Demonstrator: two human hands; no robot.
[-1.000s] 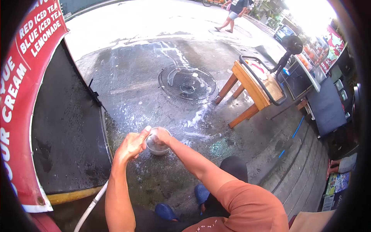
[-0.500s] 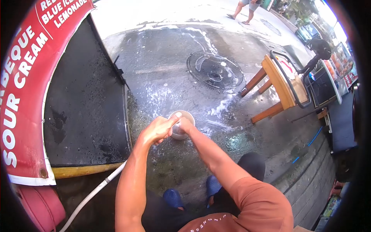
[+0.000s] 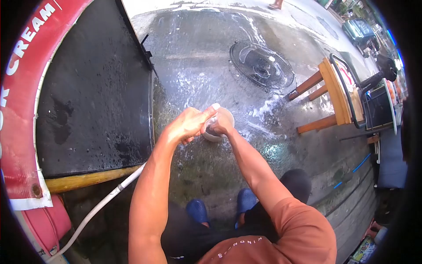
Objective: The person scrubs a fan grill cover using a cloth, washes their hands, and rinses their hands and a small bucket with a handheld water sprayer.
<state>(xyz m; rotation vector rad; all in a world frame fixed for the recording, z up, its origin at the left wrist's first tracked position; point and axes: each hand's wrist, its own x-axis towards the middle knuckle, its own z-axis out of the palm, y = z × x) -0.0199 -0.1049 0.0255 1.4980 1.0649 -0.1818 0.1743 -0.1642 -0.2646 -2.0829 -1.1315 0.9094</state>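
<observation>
A round whitish bowl [image 3: 214,137] is held out in front of me, above the wet ground. My left hand [image 3: 192,123] is closed on its left side, the thumb stretched along the rim. Inside the bowl is my right hand [image 3: 222,123], its wrist bent over the near right edge. The bowl's wall and my wrist hide most of the right fingers, and I cannot make out whether they hold anything. Beyond the bowl, a round black wire fan guard [image 3: 263,67] lies on the ground, with whitish suds around it.
A black panel [image 3: 94,92] stands at left beside a red banner [image 3: 22,101]. A white hose [image 3: 96,209] curves below it. To the right, a wooden stool [image 3: 332,92] bears a black fan frame [image 3: 351,94]. Blue clogs [image 3: 197,210] are on my feet.
The view has shifted, so the fan guard and stool sit higher and farther right. Both hands stay at the bowl. The passer-by has mostly left the top of the view.
</observation>
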